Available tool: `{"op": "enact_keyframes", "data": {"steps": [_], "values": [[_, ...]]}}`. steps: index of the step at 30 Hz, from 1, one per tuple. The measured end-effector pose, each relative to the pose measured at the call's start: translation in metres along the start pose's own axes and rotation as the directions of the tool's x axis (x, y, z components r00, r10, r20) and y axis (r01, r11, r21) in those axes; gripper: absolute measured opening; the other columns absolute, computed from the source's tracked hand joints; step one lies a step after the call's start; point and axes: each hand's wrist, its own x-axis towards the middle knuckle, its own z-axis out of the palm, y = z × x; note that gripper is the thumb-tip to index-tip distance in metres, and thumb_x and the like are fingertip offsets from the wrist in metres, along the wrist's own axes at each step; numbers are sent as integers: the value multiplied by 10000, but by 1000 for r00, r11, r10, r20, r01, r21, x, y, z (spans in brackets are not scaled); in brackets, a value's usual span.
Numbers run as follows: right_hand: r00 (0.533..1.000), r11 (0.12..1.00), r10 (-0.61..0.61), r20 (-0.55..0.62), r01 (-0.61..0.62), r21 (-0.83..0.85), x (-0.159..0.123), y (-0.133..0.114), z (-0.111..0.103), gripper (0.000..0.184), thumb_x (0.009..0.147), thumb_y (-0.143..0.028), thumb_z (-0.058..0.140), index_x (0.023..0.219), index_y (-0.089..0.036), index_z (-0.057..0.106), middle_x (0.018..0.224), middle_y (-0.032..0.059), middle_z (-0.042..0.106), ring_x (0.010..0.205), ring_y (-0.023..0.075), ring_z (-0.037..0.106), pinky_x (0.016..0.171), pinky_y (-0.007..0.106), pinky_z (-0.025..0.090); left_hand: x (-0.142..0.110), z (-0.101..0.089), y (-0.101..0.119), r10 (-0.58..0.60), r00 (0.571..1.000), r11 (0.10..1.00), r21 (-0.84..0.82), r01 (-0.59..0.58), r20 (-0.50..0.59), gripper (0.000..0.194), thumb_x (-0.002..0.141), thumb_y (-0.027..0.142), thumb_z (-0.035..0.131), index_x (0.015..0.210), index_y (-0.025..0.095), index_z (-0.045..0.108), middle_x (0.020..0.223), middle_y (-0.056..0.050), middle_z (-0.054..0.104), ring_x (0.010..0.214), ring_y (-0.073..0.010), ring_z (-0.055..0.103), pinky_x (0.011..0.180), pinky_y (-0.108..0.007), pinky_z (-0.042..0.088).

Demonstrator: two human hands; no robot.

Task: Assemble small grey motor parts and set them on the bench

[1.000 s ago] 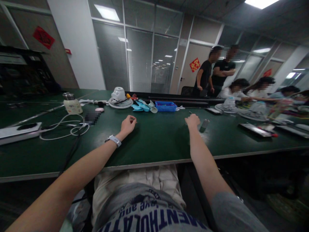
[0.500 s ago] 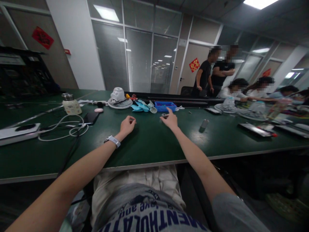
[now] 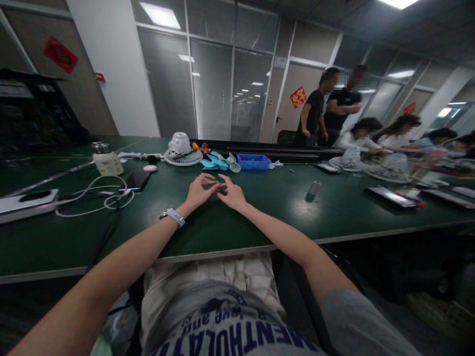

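My left hand (image 3: 198,192) and my right hand (image 3: 233,194) meet over the green table (image 3: 260,227), fingertips almost touching. Between them is a small dark-grey metallic part (image 3: 221,188), mostly covered by fingers. My right hand pinches this part between thumb and fingers. The left thumb and fingers are also closed together against it; whatever else they hold is too small to name. Beyond my hands lie light-blue fan blades (image 3: 215,161) and a blue plastic basket (image 3: 254,161). A small grey cylinder (image 3: 314,188) stands to the right.
A white fan housing with its grille (image 3: 180,149) sits behind my hands. To the left are a phone (image 3: 136,181), a white cable (image 3: 83,215), a cream bottle (image 3: 107,160) and a white device (image 3: 27,205). Several people are at the far right, near more fan parts (image 3: 393,168).
My right hand has moved left from near the blue basket, carrying the small grey part, and has met my left hand. The left hand has shifted slightly right.
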Motion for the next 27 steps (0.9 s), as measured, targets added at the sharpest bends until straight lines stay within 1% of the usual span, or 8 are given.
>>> {"op": "enact_keyframes", "data": {"steps": [3,7,11,14,16,20,23,27], "values": [[999,999,-35,19,35,-19,-2,-4,-1,735,832,-284,679,1467,-309,310,1142,24,693,925,194,695,846,320,526,0,-1,3,-23,1000,1000,10,23,-15,305,759,393,688,986,215,589,955,-69,749,983,-226,695,895,-348,502],[997,996,-68,46,70,-60,-4,-9,-4,729,842,-289,672,1471,-304,305,1152,32,693,925,198,698,846,320,527,1,-2,11,-26,999,999,22,27,-35,265,751,352,691,946,207,587,925,-52,742,873,-206,715,816,-310,522],[996,994,-76,41,79,-80,-4,-12,-5,731,834,-264,675,1466,-324,312,1133,18,702,932,206,698,849,329,530,1,-3,14,-50,997,998,28,52,-67,243,748,312,687,937,212,573,857,-28,742,852,-197,713,821,-306,516],[995,993,-87,42,90,-78,-5,-13,-7,729,837,-268,672,1467,-330,312,1105,8,710,940,206,697,856,330,527,2,-1,11,-41,992,999,12,43,-116,234,737,311,694,905,212,567,863,-32,741,839,-194,711,801,-299,514],[996,993,-83,44,86,-81,-5,-14,-7,731,836,-274,673,1467,-334,310,1085,2,714,934,205,697,859,333,525,2,1,8,-56,989,998,-16,55,-138,252,727,333,704,895,210,562,863,-39,741,825,-196,712,768,-294,515],[995,992,-93,39,96,-82,-6,-13,-7,721,838,-294,662,1468,-311,311,1048,8,719,895,203,702,841,332,528,3,4,3,-118,982,990,-88,106,-144,308,704,359,722,909,209,547,781,-34,737,802,-206,716,733,-294,514],[993,991,-112,29,114,-73,-6,-13,-7,717,837,-300,659,1466,-277,315,1051,26,718,884,205,705,824,326,530,3,5,2,-111,979,989,-117,92,-169,314,694,353,725,901,207,539,763,-34,734,804,-206,714,732,-295,514],[994,992,-108,29,110,-61,-6,-13,-7,723,829,-303,667,1460,-283,317,1084,22,715,890,201,705,825,321,529,3,5,0,-122,974,985,-141,96,-190,341,676,362,739,890,208,523,741,-31,724,787,-205,713,729,-298,521]]}}
